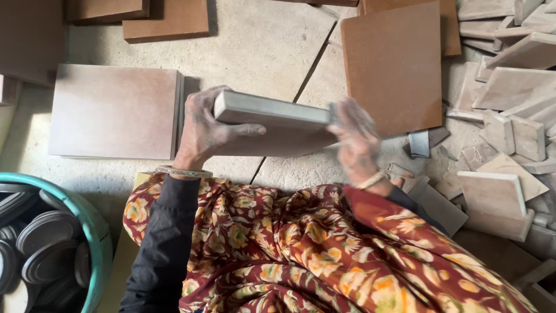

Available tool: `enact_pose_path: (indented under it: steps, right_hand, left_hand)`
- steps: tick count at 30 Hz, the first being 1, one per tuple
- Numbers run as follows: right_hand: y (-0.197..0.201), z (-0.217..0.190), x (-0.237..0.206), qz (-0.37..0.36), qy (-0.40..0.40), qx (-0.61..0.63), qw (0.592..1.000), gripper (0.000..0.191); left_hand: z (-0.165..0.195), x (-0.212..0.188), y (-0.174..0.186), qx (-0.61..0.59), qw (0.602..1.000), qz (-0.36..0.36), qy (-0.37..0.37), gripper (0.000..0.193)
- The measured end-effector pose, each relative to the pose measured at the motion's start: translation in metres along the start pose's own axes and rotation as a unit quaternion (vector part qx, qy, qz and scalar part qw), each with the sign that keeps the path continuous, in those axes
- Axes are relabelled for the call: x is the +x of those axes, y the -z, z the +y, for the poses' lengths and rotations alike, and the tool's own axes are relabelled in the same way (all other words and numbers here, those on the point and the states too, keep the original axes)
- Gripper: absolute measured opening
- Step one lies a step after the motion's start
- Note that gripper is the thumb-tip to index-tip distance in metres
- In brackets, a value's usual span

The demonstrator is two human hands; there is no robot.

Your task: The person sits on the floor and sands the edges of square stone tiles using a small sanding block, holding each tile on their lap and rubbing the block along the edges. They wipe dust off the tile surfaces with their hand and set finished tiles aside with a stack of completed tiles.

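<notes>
Tile (pixel 272 124) held in the air above the floor (pixel 260 40), between both hands, tilted with its pale edge up. Long axis runs left-right, dropping slightly to the right. Left hand (pixel 205 130) fingers clamped on the left end, thumb across the face. Right hand (pixel 359 142) blurred, fingers wrapped on the right end. Teal tub (pixel 95 232) at lower left holds dark round discs (pixel 43 243).

Two hands hold one square tile (pixel 278 124) between them: the left hand (pixel 204 130) and the right hand (pixel 358 142), each with one bangle at the wrist. One pale stack of tiles (pixel 113 110) lies on the floor, and one large brown tile (pixel 394 64) lies apart. One teal tub (pixel 95 232) holds several dark round discs (pixel 43 243). Broken tile pieces (pixel 509 104) in the heap are too many to count.
</notes>
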State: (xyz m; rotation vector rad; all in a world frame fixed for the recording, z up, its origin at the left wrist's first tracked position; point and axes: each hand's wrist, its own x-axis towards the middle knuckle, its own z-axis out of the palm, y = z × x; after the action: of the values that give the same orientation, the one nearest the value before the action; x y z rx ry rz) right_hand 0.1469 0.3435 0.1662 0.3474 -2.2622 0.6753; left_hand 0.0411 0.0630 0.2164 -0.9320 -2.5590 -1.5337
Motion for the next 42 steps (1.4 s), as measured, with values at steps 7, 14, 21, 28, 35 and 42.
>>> enact_pose_path:
  steps: [7,14,21,28,35,42]
  right_hand:
    - [-0.041,-0.054,0.038,0.019,0.049,0.064,0.997,0.034]
    - [0.004,0.045,-0.029,-0.067,0.008,-0.097,0.993,0.048]
    - [0.002,0.104,-0.100,-0.109,-0.262,0.031,0.958,0.036]
    - [0.027,0.073,-0.049,-0.010,-0.264,0.120,0.957,0.032]
    - [0.036,0.020,0.010,-0.195,0.005,0.023,0.981,0.042]
    - [0.018,0.023,0.001,-0.222,0.114,-0.040,0.967,0.072]
  left_hand:
    - [0.013,0.003,-0.030,-0.025,0.999,-0.026,0.011,0.039]
    - [-0.037,-0.044,0.004,-0.080,0.990,0.082,0.085,0.078]
    - [-0.063,-0.073,0.014,-0.051,0.981,0.109,0.152,0.083]
    - [-0.039,-0.068,0.022,-0.135,0.967,0.094,0.192,0.069]
    - [-0.026,-0.051,0.023,-0.114,0.990,0.027,0.076,0.045]
    - [-0.035,-0.036,0.022,-0.132,0.982,-0.052,0.124,0.051]
